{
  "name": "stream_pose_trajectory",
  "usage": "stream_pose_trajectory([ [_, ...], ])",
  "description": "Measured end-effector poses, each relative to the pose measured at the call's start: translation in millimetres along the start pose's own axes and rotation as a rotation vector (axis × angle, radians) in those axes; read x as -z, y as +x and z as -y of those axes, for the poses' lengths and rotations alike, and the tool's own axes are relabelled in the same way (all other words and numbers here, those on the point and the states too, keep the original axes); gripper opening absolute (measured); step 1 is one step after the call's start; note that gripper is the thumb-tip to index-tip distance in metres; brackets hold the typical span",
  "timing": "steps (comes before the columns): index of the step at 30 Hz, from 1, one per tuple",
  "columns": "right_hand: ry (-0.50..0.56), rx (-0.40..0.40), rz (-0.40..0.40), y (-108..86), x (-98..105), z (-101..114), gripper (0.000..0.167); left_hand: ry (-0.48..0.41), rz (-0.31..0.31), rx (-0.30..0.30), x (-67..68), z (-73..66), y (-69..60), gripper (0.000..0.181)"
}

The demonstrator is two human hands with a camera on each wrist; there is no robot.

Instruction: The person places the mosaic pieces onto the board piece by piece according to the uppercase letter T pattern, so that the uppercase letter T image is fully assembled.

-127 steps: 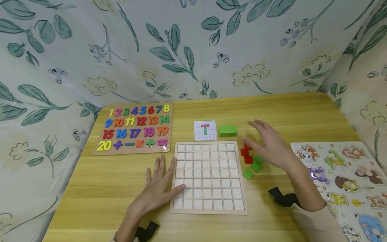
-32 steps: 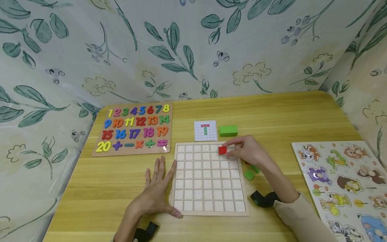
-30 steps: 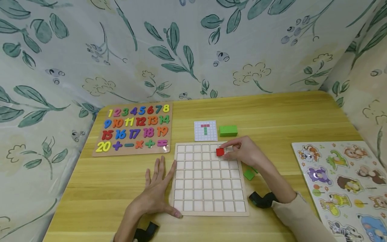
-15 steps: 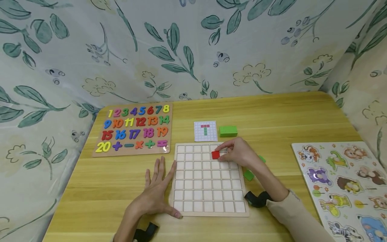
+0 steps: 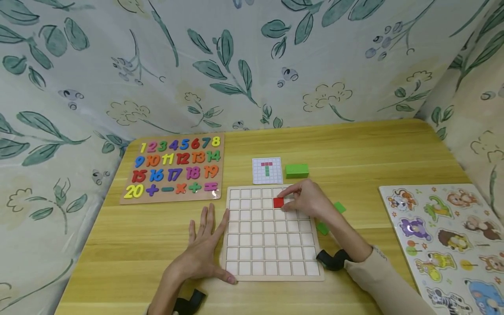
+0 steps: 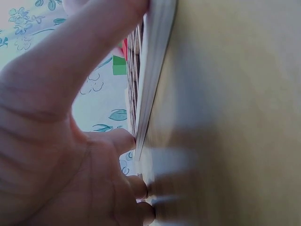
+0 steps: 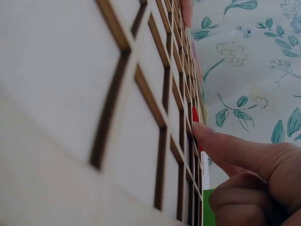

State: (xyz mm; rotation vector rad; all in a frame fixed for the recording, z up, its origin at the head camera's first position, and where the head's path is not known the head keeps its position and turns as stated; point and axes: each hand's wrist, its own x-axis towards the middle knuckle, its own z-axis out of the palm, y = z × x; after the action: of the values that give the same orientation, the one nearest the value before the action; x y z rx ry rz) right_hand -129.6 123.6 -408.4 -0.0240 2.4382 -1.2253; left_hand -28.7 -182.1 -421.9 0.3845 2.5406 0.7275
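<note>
My right hand [image 5: 309, 199] pinches a red square tile [image 5: 278, 202] between thumb and index finger, over the second row of the wooden grid board [image 5: 274, 278], right of its middle column. In the right wrist view, the thumb and a sliver of the red tile [image 7: 195, 114] show at the grid; the other fingers curl in. My left hand [image 5: 202, 256] lies spread with its thumb at the board's lower left corner and index finger at its left edge. In the left wrist view, thumb and index finger touch the board's side [image 6: 153, 70].
Behind the board are a pattern card [image 5: 267, 179] and a green block [image 5: 297, 171]. Green tiles [image 5: 339, 207] lie right of the board, partly behind the right arm. A number board [image 5: 172, 168] sits at left, an animal puzzle [image 5: 445, 227] at right.
My right hand came from beside the board, took a red tile, and carried it left and slightly down over the grid. My left thumb has moved down to the board's lower corner.
</note>
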Motion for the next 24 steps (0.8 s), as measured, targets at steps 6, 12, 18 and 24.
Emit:
stream_pose_trajectory([
  [6,0.058,-0.034,0.016,3.7,-0.2,-4.8,0.026,0.014,0.007,0.002,-0.5,1.1,0.7,0.156],
  [12,0.107,-0.052,0.039,6.6,1.2,-8.2,0.029,0.021,0.007,-0.006,-1.5,2.5,1.4,0.156],
  [18,0.118,-0.049,0.056,7.4,2.9,-9.9,0.031,0.036,0.012,0.004,-1.7,2.2,1.8,0.157],
  [24,0.126,-0.037,0.060,7.4,2.1,-9.9,0.029,0.021,-0.002,-0.007,-2.1,2.8,0.8,0.156],
])
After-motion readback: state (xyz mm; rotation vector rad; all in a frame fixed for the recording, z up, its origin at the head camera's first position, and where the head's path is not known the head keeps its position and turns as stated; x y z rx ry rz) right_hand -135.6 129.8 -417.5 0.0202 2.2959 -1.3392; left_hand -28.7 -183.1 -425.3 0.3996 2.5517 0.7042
